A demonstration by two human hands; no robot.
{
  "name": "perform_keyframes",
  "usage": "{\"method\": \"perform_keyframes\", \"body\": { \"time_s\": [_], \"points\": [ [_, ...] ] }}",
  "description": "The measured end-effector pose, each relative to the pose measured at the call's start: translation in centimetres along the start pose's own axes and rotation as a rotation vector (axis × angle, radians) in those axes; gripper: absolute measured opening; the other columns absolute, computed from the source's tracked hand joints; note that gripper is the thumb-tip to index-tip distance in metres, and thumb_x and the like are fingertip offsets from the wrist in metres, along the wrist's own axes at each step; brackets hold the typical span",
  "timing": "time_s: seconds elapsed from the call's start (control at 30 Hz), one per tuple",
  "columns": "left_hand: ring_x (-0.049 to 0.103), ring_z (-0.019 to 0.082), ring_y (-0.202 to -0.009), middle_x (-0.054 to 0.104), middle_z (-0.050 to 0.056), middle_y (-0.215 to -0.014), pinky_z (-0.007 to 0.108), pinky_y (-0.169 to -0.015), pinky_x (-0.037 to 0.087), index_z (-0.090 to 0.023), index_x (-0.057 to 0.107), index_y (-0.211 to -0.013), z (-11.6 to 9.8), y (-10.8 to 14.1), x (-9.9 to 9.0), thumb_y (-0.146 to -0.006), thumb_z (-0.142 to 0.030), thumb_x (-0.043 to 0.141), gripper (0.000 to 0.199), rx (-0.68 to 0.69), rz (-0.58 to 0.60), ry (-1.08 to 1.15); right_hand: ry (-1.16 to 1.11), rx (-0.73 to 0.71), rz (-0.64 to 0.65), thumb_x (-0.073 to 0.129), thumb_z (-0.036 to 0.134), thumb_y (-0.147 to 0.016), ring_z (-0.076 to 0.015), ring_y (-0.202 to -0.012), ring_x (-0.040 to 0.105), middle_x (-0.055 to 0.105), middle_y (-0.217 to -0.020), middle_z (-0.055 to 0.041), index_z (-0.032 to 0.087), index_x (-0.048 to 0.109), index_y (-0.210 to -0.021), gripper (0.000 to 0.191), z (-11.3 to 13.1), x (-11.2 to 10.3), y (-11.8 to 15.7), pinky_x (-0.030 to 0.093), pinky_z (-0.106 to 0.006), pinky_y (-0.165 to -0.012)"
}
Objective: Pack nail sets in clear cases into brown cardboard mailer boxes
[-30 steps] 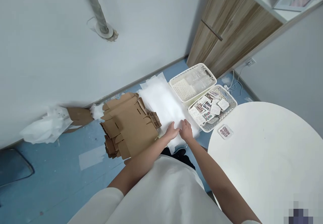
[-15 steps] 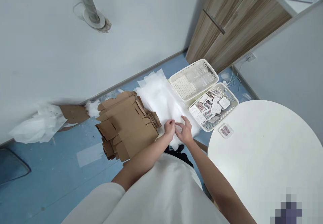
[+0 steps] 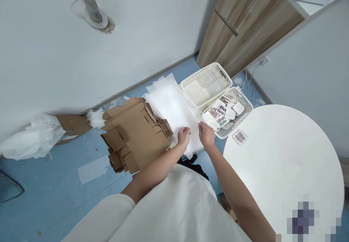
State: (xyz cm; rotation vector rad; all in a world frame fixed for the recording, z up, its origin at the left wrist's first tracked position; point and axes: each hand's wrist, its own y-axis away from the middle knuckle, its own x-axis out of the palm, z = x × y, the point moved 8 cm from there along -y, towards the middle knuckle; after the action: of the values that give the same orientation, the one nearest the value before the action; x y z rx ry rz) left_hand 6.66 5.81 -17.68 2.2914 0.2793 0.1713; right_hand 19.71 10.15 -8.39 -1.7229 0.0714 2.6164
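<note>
My left hand [image 3: 184, 137] is closed, its fingers curled, above the near end of a stack of thin white sheets [image 3: 172, 102] that look like packing foam. Level with it, my right hand [image 3: 206, 134] pinches at the right edge of the same white stack, thumb against fingers. A gap separates the two hands, with white material below it. What either pinch holds blends into the white and cannot be made out. To the left lie flattened brown cardboard boxes [image 3: 141, 133].
A white basket [image 3: 196, 92] holds clear plastic packs. Beside it, another basket [image 3: 247, 109] holds cards and press-on nail sets. One small clear case of nails [image 3: 240, 137] sits on the round white table [image 3: 283, 169]. White wrapping [image 3: 29, 140] lies by the wall.
My hands, fingertips together before, have drawn apart. My right hand has moved right and closed into a pinch; the left stays nearly in place. The view has shifted slightly.
</note>
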Motion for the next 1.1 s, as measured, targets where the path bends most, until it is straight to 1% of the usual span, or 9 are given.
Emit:
{"method": "perform_keyframes", "body": {
  "time_s": [0.1, 0.23, 0.37, 0.47, 0.6, 0.77, 0.93, 1.0, 1.1],
  "points": [
    [0.056, 0.018, -0.093, 0.058, 0.009, -0.103, 0.029, -0.075, 0.042, -0.018, 0.052, -0.100, 0.1, 0.2, -0.1, -0.077, -0.038, 0.051, 0.030, 0.010, -0.024, -0.044, 0.007, -0.067, -0.086, 0.040, 0.023, -0.083, -0.0217, -0.091, 0.053, 0.059, -0.107, -0.0095, 0.021, 0.064, -0.091, 0.024, 0.6, -1.2, 0.2, 0.039, -0.036, -0.078],
    [0.052, 0.019, -0.102, 0.053, 0.011, -0.114, 0.029, -0.081, 0.041, -0.019, 0.048, -0.109, -0.2, 0.6, -0.4, -0.078, -0.039, 0.051, 0.037, 0.018, -0.058, -0.097, -0.147, -0.068, -0.096, 0.043, 0.028, -0.082, -0.0201, -0.086, 0.054, 0.060, -0.092, -0.0091, 0.020, 0.062, -0.085, 0.021, 1.3, -2.2, 0.6, 0.042, -0.033, -0.075],
    [0.047, 0.020, -0.110, 0.046, 0.012, -0.122, 0.029, -0.086, 0.040, -0.019, 0.042, -0.115, -0.5, 1.0, -0.3, -0.079, -0.040, 0.049, 0.042, 0.005, -0.051, -0.140, -0.383, 0.044, -0.015, 0.039, 0.032, -0.084, -0.0181, -0.078, 0.058, 0.063, -0.083, -0.0057, 0.019, 0.056, -0.090, 0.022, 1.0, -2.6, 0.9, 0.043, -0.032, -0.072],
    [0.044, 0.019, -0.114, 0.040, 0.012, -0.128, 0.029, -0.090, 0.038, -0.020, 0.034, -0.122, -0.7, 1.1, 0.0, -0.080, -0.039, 0.048, 0.048, 0.009, -0.040, -0.154, -0.517, 0.123, 0.014, 0.035, 0.031, -0.085, -0.0156, -0.072, 0.061, 0.064, -0.088, -0.0046, 0.021, 0.050, -0.101, 0.024, 0.4, -3.0, 1.3, 0.044, -0.031, -0.070],
    [0.037, 0.018, -0.121, 0.029, 0.011, -0.135, 0.028, -0.094, 0.036, -0.021, 0.026, -0.127, -0.8, 1.2, 0.2, -0.080, -0.037, 0.049, 0.055, 0.046, -0.070, -0.188, -0.633, 0.230, -0.092, 0.035, 0.029, -0.084, -0.0135, -0.067, 0.061, 0.062, -0.099, -0.0071, 0.021, 0.041, -0.112, 0.029, -1.4, -4.4, 2.1, 0.044, -0.032, -0.070],
    [0.031, 0.019, -0.125, 0.017, 0.011, -0.141, 0.028, -0.098, 0.033, -0.022, 0.020, -0.130, -0.2, 1.7, 1.3, -0.079, -0.042, 0.047, 0.061, 0.028, -0.071, -0.223, -0.712, 0.307, -0.161, 0.035, 0.028, -0.082, -0.0107, -0.057, 0.055, 0.061, -0.101, -0.0075, 0.020, 0.049, -0.099, 0.024, -3.4, -6.3, 3.4, 0.041, -0.027, -0.058],
    [0.044, 0.018, -0.115, 0.039, 0.010, -0.130, 0.028, -0.089, 0.041, -0.023, 0.018, -0.131, 0.3, 2.8, 4.2, -0.080, -0.044, 0.045, 0.061, 0.034, 0.074, -0.124, -0.763, 0.453, -0.249, 0.037, 0.029, -0.079, -0.0115, -0.053, 0.050, 0.064, -0.078, -0.0038, 0.016, 0.055, -0.099, 0.030, -7.4, -7.9, 5.9, 0.038, -0.025, -0.052],
    [0.054, 0.016, -0.100, 0.049, 0.009, -0.118, 0.027, -0.080, 0.046, -0.022, 0.020, -0.130, 0.2, 3.5, 5.7, -0.080, -0.036, 0.045, 0.058, 0.063, 0.140, -0.080, -0.758, 0.508, -0.295, 0.038, 0.030, -0.078, -0.0120, -0.051, 0.050, 0.063, -0.070, -0.0027, 0.015, 0.056, -0.102, 0.034, -9.4, -8.4, 7.4, 0.038, -0.025, -0.050],
    [0.059, 0.012, -0.080, 0.056, 0.007, -0.101, 0.025, -0.073, 0.047, -0.020, 0.025, -0.128, -0.2, 4.9, 7.2, -0.076, -0.023, 0.049, 0.057, 0.156, 0.146, -0.111, -0.771, 0.545, -0.361, 0.039, 0.030, -0.076, -0.0140, -0.059, 0.054, 0.064, -0.074, -0.0046, 0.014, 0.057, -0.103, 0.037, -12.2, -9.4, 9.9, 0.041, -0.027, -0.054]
  ]
}}
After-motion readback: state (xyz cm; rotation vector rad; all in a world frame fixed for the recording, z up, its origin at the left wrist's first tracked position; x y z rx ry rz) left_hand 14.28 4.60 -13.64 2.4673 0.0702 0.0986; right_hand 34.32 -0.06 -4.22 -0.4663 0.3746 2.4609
